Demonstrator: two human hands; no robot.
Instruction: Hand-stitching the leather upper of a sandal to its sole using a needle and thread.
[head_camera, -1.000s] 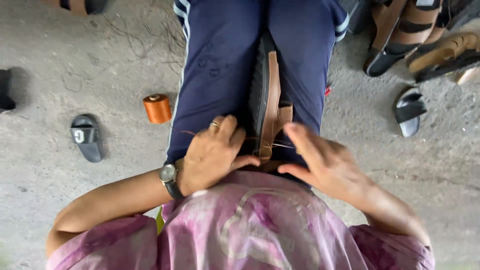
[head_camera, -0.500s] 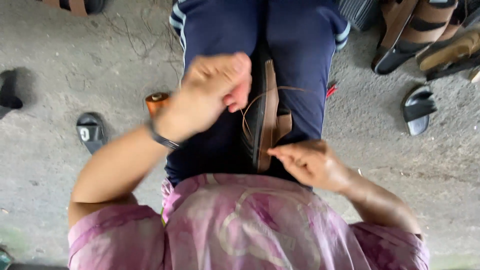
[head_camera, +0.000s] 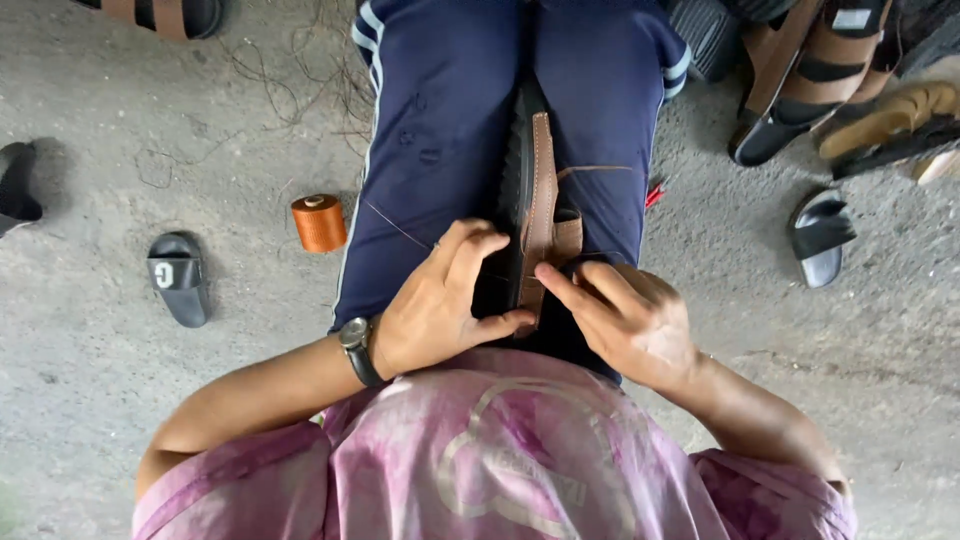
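The head view looked straight down on a person sitting on a concrete floor, a brown-strapped sandal clamped sole-up between the knees. Far left lay a small black slide, and beside the left thigh stood an orange thread spool.

Half a second before, the left hand had been lifted high and away from the lap, drawing a thread taut. Now it had come back down onto the sandal. I took that to mean one stitch had been pulled through and the hands were settling in for the next.

The left hand, with a watch on its wrist, rested against the sandal's left edge, fingers curled and thumb pressed toward the strap; a thin thread ran across the thigh up to it. Whether it pinched the thread itself I could not tell.

The sandal lay between the two hands, touching both, its strap running away from the body.

The right hand sat on the sandal's right side, fingertips pressed together at the strap's near end, as if pinching something small there; what it was, I couldn't see.

Further right, several more sandals lay heaped, and one black slide sat apart.
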